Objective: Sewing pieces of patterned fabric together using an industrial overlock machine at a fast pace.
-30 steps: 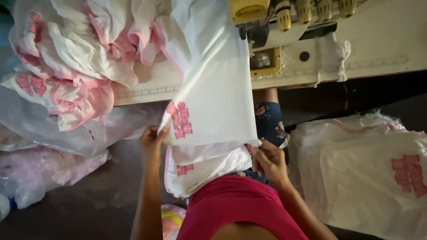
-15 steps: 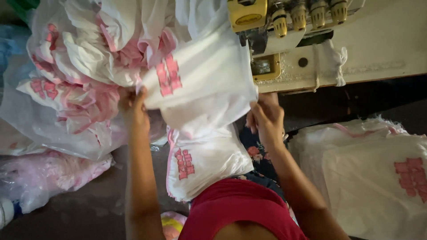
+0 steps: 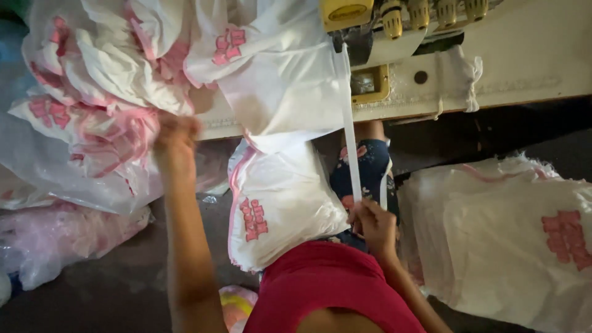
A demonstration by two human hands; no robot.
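Note:
My left hand (image 3: pixel 176 139) is raised and blurred at the edge of a heap of white bags with pink print (image 3: pixel 117 80) on the sewing table; whether it grips anything I cannot tell. A white bag with a pink mark (image 3: pixel 274 68) lies draped over the table edge beside the machine. My right hand (image 3: pixel 373 225) is low over my lap, pinching a narrow white strip (image 3: pixel 350 132) that runs up to the sewing machine head (image 3: pixel 370 24). A stack of white bags (image 3: pixel 277 206) rests on my lap.
The cream sewing table (image 3: pixel 530 68) spans the top. A pile of white bags with a pink print (image 3: pixel 505 234) lies on the right. Pink-tinted plastic bags (image 3: pixel 55 240) lie on the dark floor at left. A red garment (image 3: pixel 333 290) covers my lap.
The bag I held up with both hands now lies on the table by the heap. My left hand moved up and left. My right hand dropped and took hold of the white strip.

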